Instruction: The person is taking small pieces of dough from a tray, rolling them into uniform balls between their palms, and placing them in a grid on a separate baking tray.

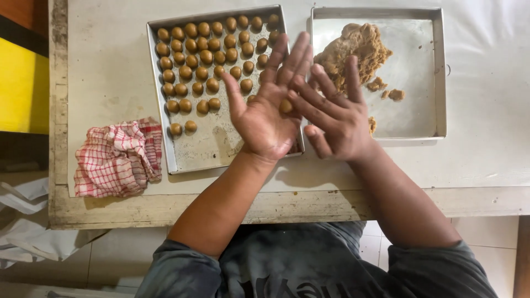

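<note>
While the left hand (265,118) lies flat, palm up and fingers spread, a small round brown dough ball (285,106) rests on it, pressed by the fingers of the open right hand (337,118). Both hover over the white-covered surface (110,77), between a square metal tray of rolled balls (215,149) and another square metal tray (419,66) holding a brown dough lump (353,49).

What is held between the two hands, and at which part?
A small brown dough ball lies on the left hand palm; the right hand fingers press its side. No closed grip.
</note>
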